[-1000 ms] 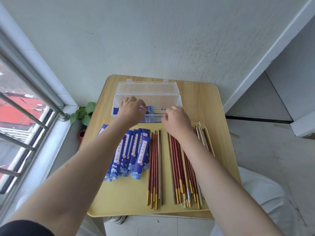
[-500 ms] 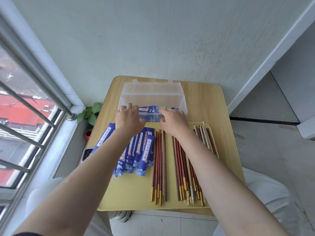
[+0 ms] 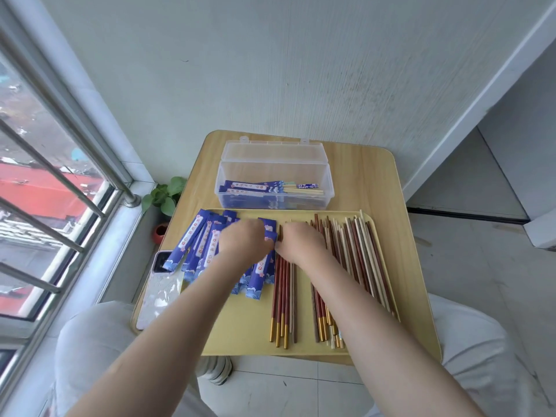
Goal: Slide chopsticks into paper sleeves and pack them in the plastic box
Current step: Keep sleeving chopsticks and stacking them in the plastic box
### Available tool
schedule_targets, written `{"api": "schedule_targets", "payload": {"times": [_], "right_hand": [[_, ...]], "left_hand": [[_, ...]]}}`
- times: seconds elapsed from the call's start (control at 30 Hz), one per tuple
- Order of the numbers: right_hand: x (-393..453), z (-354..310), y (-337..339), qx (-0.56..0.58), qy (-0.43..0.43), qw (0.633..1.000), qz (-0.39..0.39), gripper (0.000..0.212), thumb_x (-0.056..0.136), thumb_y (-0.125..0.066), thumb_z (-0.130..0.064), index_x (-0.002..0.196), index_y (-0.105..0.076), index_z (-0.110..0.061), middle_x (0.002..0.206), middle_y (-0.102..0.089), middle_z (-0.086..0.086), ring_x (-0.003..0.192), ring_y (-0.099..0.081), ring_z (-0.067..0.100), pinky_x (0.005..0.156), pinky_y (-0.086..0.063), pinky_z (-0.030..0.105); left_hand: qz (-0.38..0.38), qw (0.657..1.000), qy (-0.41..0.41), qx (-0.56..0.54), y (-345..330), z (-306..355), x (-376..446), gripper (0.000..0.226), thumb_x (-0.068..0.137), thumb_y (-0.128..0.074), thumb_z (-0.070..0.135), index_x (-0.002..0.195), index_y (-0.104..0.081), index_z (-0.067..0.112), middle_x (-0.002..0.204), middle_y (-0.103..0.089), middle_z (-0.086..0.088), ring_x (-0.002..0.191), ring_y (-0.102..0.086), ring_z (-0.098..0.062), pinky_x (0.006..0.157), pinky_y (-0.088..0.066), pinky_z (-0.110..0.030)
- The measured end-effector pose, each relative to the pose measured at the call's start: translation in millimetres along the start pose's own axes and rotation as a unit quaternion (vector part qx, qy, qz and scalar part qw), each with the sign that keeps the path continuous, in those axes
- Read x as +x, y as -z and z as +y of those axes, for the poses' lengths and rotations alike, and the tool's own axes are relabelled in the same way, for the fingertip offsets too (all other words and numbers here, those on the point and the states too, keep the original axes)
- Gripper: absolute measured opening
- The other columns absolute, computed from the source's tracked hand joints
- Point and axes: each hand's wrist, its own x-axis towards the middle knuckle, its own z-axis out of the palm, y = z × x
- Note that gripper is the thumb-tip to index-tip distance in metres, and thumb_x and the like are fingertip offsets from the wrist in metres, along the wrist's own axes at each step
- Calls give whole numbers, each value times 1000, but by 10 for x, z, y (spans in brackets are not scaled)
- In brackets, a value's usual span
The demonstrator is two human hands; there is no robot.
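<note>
Head view: both hands are down over the yellow tray (image 3: 240,332), side by side and almost touching. The left hand (image 3: 243,243) sits on the fan of blue paper sleeves (image 3: 192,245), knuckles up, fingers curled under; motion blur hides whether it pinches one, so I cannot tell its grip. The right hand (image 3: 301,245) lies over the far ends of the loose chopsticks (image 3: 281,296), fingers tucked out of sight, so its grip is unreadable as well.

The key relation, as I judge it: sleeves and chopsticks both run lengthwise away from the person, nearly parallel, sleeves directly under the left hand, red gold-tipped sticks under the right. So each hand is already nearest its own piece, and a stick needs only a short sideways move to meet a sleeve mouth.

Beyond the tray, the clear plastic box (image 3: 273,203) stands open on the tabletop (image 3: 376,188), its lid tipped back, with sleeved chopsticks (image 3: 270,188) lying crosswise inside.

Writing: each sleeve carries a white strip of red Chinese characters, too blurred to read. A phone (image 3: 159,293) lies left of the tray.
</note>
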Motion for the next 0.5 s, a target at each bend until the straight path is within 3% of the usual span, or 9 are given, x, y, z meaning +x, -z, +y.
{"api": "schedule_targets", "payload": {"times": [0.07, 0.13, 0.27, 0.4, 0.5], "right_hand": [[-71, 4, -109, -13, -29, 998, -53, 16, 94, -60, -24, 104, -59, -11, 98, -61, 5, 82, -57, 27, 64, -42, 31], [-133, 37, -187, 5, -50, 996, -72, 27, 93, -62, -24, 115, -58, -8, 99, -61, 5, 81, -56, 26, 63, -42, 31], [-230, 96, -247, 42, -56, 996, -63, 29, 96, -61, -26, 119, -57, -8, 96, -60, 6, 82, -59, 27, 60, -43, 31], [-295, 181, -247, 66, -57, 995, -53, 18, 99, -57, -19, 112, -59, -7, 79, -54, 3, 69, -60, 26, 46, -38, 28], [-360, 232, -230, 95, -42, 994, -30, 13, 100, -54, -20, 106, -58, -9, 73, -55, 3, 69, -63, 25, 51, -41, 27]], "left_hand": [[-62, 997, -12, 37, -109, 18, -94, 23, 89, -61, 32, 103, -53, 15, 102, -62, -4, 82, -51, -21, 65, -41, -31], [-72, 996, -13, 44, -185, 36, -130, 35, 89, -64, 27, 118, -50, 13, 106, -61, -4, 85, -51, -23, 65, -42, -32], [-52, 998, 1, 18, -242, 75, -171, 36, 88, -67, 20, 117, -48, 10, 94, -53, -3, 85, -53, -24, 58, -40, -31], [-24, 998, 19, -46, -259, 66, -206, 28, 87, -65, 15, 111, -52, 8, 90, -55, -3, 80, -54, -22, 55, -36, -28], [-7, 997, 41, -71, -228, 49, -224, 23, 88, -65, 15, 108, -56, 8, 93, -56, -3, 81, -55, -21, 57, -39, -27]]}}
